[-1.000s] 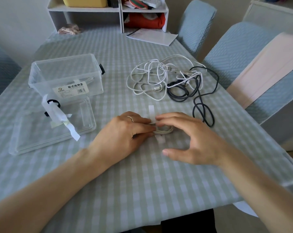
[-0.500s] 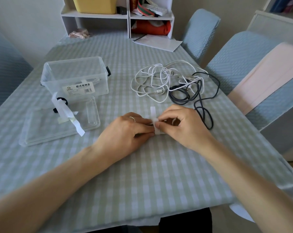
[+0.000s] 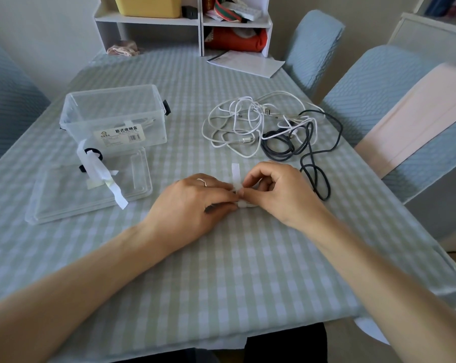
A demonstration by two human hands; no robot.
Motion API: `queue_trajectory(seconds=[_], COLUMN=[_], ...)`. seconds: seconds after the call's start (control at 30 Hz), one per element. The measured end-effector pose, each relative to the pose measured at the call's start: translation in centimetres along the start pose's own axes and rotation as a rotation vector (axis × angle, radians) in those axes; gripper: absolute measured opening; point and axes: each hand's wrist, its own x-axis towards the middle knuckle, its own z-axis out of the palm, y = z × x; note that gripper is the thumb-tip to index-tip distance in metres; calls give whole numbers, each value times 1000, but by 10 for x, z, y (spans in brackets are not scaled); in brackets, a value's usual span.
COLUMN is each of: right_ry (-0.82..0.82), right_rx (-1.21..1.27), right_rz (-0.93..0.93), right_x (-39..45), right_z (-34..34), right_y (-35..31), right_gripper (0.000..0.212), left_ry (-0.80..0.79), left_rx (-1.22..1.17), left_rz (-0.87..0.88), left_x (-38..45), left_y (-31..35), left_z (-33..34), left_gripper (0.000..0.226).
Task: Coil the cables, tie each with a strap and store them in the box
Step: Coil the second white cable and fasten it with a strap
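Observation:
A small coiled white cable (image 3: 245, 204) lies on the checked tablecloth, mostly hidden under my fingers. A white strap (image 3: 236, 175) stands up from it. My left hand (image 3: 192, 203) presses the coil down with straight fingers. My right hand (image 3: 279, 192) pinches the strap's lower end against the coil. Behind them lies a tangle of white cables (image 3: 243, 124) and black cables (image 3: 300, 142). The clear plastic box (image 3: 111, 116) stands open at the left, a white cable faintly visible inside.
The box's clear lid (image 3: 64, 200) lies flat in front of it, with spare white straps (image 3: 101, 174) and a black strap on it. Blue covered chairs (image 3: 378, 85) flank the table's right side. A white shelf (image 3: 185, 22) and paper (image 3: 245, 64) sit at the far end.
My right hand went from hovering flat over the coil to curling and pinching the strap. The left hand stayed on the coil. The camera view shifted slightly.

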Motion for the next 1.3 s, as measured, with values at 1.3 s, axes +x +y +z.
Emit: queue_trajectory(seconds=[1.3], right_ry=[63], right_rx=[-126], right_rz=[-380], right_x=[-1], right_z=[-6], right_y=[-1], right_gripper=[4], left_ry=[-37], left_rx=[194], left_rz=[153], left_x=[3], left_y=[5], left_z=[-6], left_gripper=[22])
